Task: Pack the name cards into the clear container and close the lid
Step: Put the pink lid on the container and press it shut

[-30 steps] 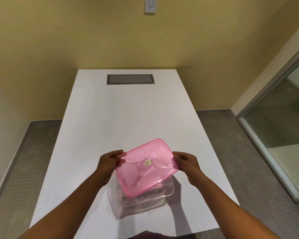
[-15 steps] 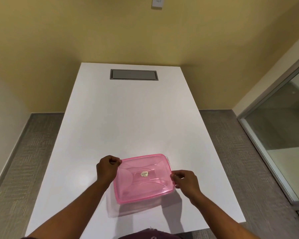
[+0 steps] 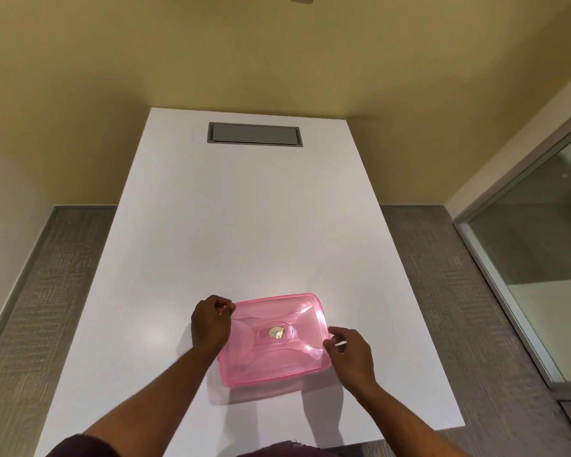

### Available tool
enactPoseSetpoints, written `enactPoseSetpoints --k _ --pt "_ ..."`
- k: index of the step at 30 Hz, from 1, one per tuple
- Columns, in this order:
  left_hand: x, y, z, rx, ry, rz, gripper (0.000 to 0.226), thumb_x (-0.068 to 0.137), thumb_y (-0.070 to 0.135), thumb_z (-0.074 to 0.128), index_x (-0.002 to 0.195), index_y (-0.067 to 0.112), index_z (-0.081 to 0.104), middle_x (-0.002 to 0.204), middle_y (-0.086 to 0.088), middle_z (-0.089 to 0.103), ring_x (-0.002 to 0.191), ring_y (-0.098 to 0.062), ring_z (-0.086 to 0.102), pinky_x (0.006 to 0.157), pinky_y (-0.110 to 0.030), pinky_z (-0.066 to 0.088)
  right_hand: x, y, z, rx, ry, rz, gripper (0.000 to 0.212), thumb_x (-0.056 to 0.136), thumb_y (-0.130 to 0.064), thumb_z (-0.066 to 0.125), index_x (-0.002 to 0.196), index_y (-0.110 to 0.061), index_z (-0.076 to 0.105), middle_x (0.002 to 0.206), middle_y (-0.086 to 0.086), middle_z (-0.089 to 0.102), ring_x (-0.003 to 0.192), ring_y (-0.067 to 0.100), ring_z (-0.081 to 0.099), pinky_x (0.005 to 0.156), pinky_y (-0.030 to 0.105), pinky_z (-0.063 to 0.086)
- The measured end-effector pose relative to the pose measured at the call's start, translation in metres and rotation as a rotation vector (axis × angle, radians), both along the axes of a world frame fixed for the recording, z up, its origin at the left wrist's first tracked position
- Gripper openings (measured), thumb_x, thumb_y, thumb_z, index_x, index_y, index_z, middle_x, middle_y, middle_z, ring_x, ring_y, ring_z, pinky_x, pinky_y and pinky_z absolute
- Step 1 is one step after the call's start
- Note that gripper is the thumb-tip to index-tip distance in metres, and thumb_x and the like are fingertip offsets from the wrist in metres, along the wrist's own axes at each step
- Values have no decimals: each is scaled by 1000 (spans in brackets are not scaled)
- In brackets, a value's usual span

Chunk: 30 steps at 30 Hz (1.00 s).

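Head view shows the pink translucent lid [image 3: 274,338] lying flat over the clear container, which is almost wholly hidden beneath it, near the front edge of the white desk [image 3: 244,209] and a little right of centre. The name cards cannot be seen through the tinted plastic, so whether all are packed cannot be told. A small gold sticker [image 3: 276,332] sits in the oval dimple at the lid's middle.

The left hand [image 3: 211,323] is curled closed on the lid's far-left corner, fingers pinching the rim. The right hand [image 3: 350,354] touches the right edge near the near-right corner, thumb and fingers loosely bent around the rim; whether it truly clamps cannot be told.

The box looks light, thin and somewhat flexible, with a glossy, likely slippery top. It is probably best held by the rim or corners, and the 2 hands would likely need to press along each edge to seat the lid without sliding the box on the smooth desk.

At the far end of the desk sits a grey cable hatch [image 3: 254,134].
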State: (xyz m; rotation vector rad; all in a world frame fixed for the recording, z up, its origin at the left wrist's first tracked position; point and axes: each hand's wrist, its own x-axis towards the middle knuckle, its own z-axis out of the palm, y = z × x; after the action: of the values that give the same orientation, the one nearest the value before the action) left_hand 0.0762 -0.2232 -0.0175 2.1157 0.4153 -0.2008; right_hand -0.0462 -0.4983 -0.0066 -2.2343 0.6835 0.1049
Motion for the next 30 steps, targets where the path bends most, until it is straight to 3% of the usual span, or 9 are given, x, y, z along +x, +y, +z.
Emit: enactPoseSetpoints --k 5,8,10,13,16,21,30 --pt "-2 0 -1 -70 15 19 5 88 23 71 93 21 70 91 1 71 85 -15 67 78 -36 54 -2 0 -8 40 34 -21 28 94 -27 70 121 -21 70 102 -8 66 83 3 65 81 29 57" --pt "-11 3 -1 -125 72 38 21 92 37 65 105 20 65 96 -3 70 90 -23 67 83 -44 56 -3 2 -8 104 50 -47 24 97 -25 66 119 -19 71 101 -9 66 86 5 64 84 30 56" --pt "-19 5 0 -118 111 33 30 95 43 58 106 16 64 99 -2 67 93 -24 63 86 -41 53 -4 1 -9 146 53 -69 24 97 -25 66 119 -19 71 105 -7 70 92 10 67 89 35 58" --pt "-33 9 -2 -17 125 -57 40 98 50 46 102 13 61 97 -3 65 92 -26 61 82 -38 49 -4 -2 -10 197 55 -86 22 96 -25 67 117 -21 73 104 -9 75 94 12 70 92 41 59" --pt "-43 12 -4 42 185 -101 46 98 56 38 92 12 52 87 -6 65 84 -29 61 73 -39 47 -5 -5 -10 229 45 -109 20 95 -22 69 113 -22 76 96 -16 75 89 6 71 90 38 60" --pt "-45 6 -2 117 180 -134 44 100 52 29 86 12 39 81 -17 65 78 -39 62 70 -43 49 -7 -6 -10 249 54 -94 22 93 -18 71 109 -32 78 85 -22 77 84 8 74 88 40 62" --pt "-49 -2 -7 147 129 -112 38 101 48 27 84 15 31 72 -16 61 70 -39 59 68 -48 52 -9 -8 -9 262 46 -85 31 92 -12 73 119 -26 76 102 -16 78 93 8 74 91 39 62"
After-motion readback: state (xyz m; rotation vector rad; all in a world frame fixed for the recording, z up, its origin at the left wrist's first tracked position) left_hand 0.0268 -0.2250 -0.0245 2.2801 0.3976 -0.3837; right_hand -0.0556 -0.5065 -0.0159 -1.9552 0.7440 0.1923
